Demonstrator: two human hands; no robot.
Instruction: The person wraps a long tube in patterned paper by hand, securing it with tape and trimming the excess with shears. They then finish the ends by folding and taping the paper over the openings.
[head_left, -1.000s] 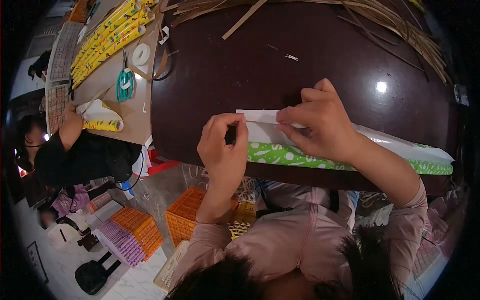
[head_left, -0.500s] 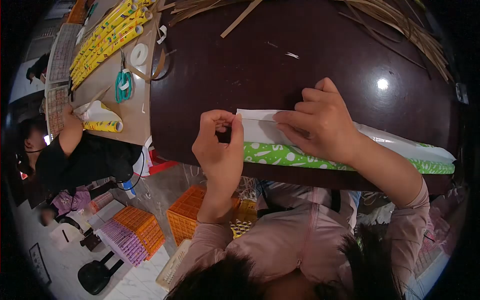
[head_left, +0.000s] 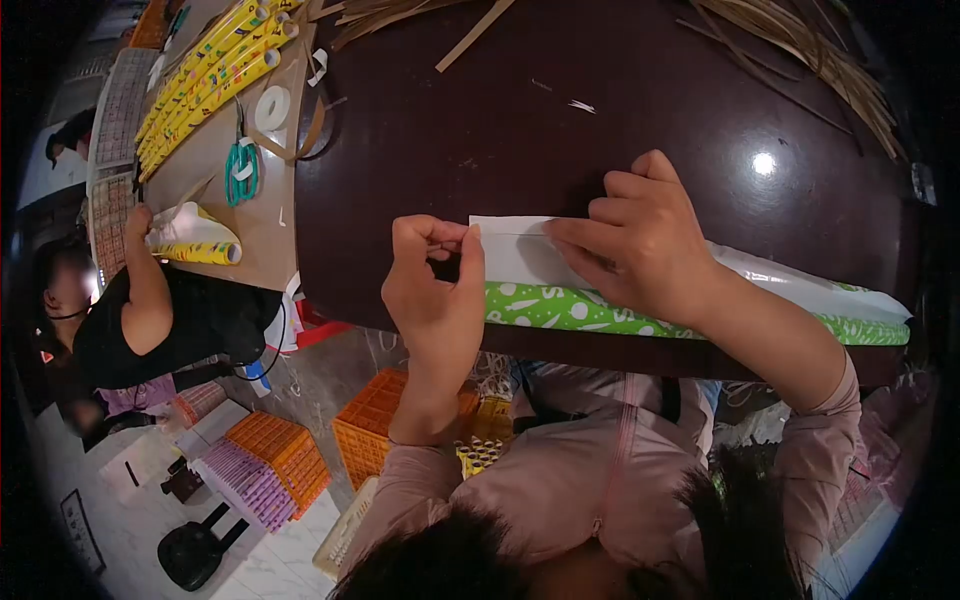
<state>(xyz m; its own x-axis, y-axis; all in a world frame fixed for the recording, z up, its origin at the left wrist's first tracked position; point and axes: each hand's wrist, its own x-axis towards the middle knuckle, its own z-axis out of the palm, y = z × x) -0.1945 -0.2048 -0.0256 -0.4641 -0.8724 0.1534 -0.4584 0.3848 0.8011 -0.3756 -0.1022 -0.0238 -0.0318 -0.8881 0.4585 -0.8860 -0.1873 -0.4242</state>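
A green patterned sheet with a white underside lies partly rolled along the near edge of the dark table. At its left end, my left hand pinches the corner of the white edge between thumb and forefinger. My right hand has thumb and forefinger closed on the same white edge a little further right, its other fingers curled. The sheet stretches on to the right, under and beyond my right forearm.
Yellow patterned rolls, a white tape roll and green-handled scissors lie on a side table at left. A co-worker sits there. Brown strips lie at the far right. Orange crates stand below.
The view has shifted slightly. My hands keep nearly the same grip on the white edge. The co-worker's arm and head have moved a little at the left.
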